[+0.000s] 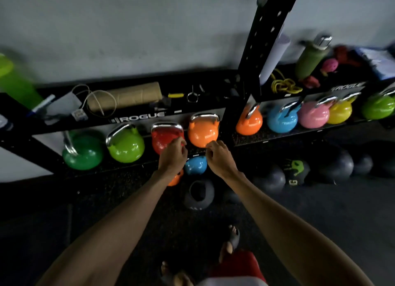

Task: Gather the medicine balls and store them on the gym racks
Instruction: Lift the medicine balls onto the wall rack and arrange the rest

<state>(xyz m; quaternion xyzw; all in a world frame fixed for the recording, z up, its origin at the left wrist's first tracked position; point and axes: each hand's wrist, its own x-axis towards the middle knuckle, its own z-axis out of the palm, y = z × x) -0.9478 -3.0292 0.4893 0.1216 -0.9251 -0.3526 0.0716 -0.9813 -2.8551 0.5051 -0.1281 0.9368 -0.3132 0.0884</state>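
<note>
A dark medicine ball (pixel 198 195) lies on the floor below the black rack shelf (pixel 119 171), just under my hands. More dark medicine balls (pixel 271 180) sit on the floor under the right shelf, one with a green handprint (pixel 296 171). My left hand (pixel 173 157) hangs in front of the red kettlebell (pixel 163 139), fingers loosely curled and holding nothing. My right hand (pixel 220 157) hovers beside it in front of the orange kettlebell (pixel 203 131), fingers also loosely curled and empty. Both hands are above the floor ball and do not touch it.
Coloured kettlebells line the middle shelf, among them a light green one (pixel 126 145). A blue kettlebell (pixel 195 165) stands lower, between my hands. A black upright post (pixel 254 72) divides the rack. The top shelf holds a cardboard roll (pixel 126 96), a yellow rope (pixel 284 85) and a green bottle (pixel 310 58).
</note>
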